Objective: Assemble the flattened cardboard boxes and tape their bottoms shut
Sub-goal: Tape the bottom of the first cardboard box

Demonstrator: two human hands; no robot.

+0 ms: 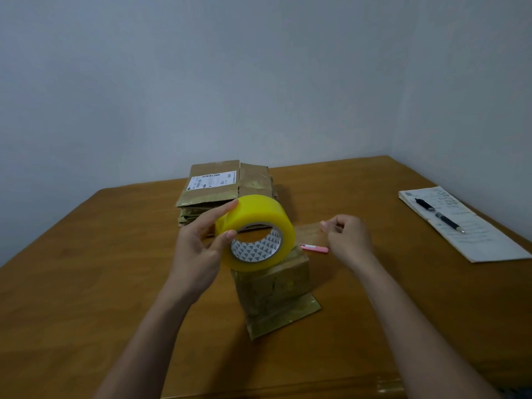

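Clearly, from the head view, our left hand [198, 249] grips the tape roll [254, 233] above the assembled box [276, 289] mid-tabletop, while our right hand [347, 236] pinches the tape's free end [309, 233], likely drawing a strip to seal it. Flattened boxes [224, 188] wait stacked at the tabletop's far edge.

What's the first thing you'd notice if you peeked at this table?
The big yellow tape roll, held up in the left hand above a small cardboard box in the middle of the table. The right hand pinches a clear strip pulled from it. Behind sits a stack of flattened boxes.
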